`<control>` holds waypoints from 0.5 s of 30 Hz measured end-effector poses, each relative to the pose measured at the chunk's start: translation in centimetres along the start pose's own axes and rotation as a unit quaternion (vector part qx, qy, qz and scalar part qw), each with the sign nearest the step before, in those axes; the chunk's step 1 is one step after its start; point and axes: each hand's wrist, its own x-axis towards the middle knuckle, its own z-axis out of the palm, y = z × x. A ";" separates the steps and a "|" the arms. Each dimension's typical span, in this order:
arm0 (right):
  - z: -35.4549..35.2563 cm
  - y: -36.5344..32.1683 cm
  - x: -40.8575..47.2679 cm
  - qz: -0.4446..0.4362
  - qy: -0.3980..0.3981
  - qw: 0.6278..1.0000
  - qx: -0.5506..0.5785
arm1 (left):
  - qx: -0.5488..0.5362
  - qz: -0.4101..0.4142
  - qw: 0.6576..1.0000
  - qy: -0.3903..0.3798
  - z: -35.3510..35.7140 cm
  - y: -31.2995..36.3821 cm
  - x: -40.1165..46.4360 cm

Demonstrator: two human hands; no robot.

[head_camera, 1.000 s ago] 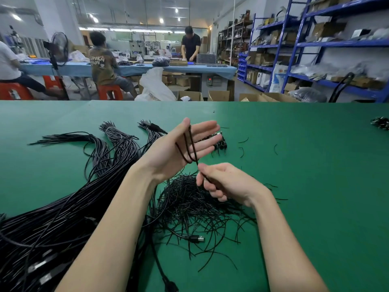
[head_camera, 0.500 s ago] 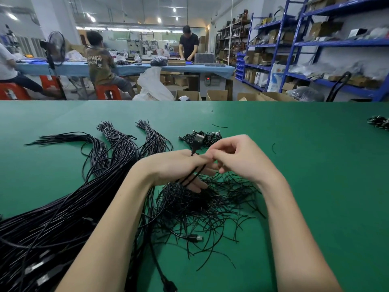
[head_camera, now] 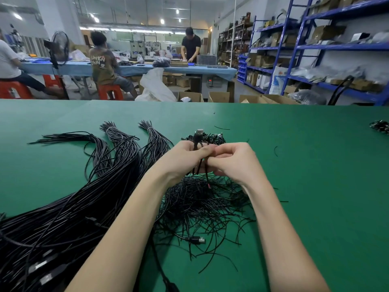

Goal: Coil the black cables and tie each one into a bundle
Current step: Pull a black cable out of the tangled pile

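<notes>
- On a brown shirt (head_camera: 102, 66) far back, we read "UNKN OWN".
- Our left hand (head_camera: 185, 159) grips the coiled black cable (head_camera: 197, 144) tightly.
- Our right hand (head_camera: 233, 161) pinches it too.

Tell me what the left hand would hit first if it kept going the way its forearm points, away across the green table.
Probably the small heap of coiled black cable bundles lying just beyond the left hand on the green table; depth there is uncertain.
</notes>
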 end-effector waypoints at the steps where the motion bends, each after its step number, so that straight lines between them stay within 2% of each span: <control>1: 0.1 0.1 0.0 -0.003 0.003 1.000 -0.005 | -0.008 0.001 1.000 0.008 0.1 -0.2 0.0; 6: -1.0 0.3 0.1 -0.014 -0.023 0.998 -0.060 | 0.002 -0.007 0.999 0.036 0.6 -0.8 0.2; 9: -2.7 0.4 0.3 -0.004 -0.074 0.994 -0.078 | -0.018 -0.012 1.000 -0.008 0.7 -0.7 0.1; 11: -4.0 0.7 0.6 -0.013 -0.039 0.992 -0.118 | -0.032 -0.020 0.998 -0.041 0.4 -0.7 0.0; 13: -4.8 0.8 0.7 -0.060 -0.009 0.994 -0.087 | -0.015 -0.025 0.996 -0.087 0.1 -0.7 -0.4; 15: -4.5 0.6 0.4 -0.120 -0.081 0.989 -0.015 | 0.017 -0.020 0.990 -0.136 0.1 -0.6 -0.7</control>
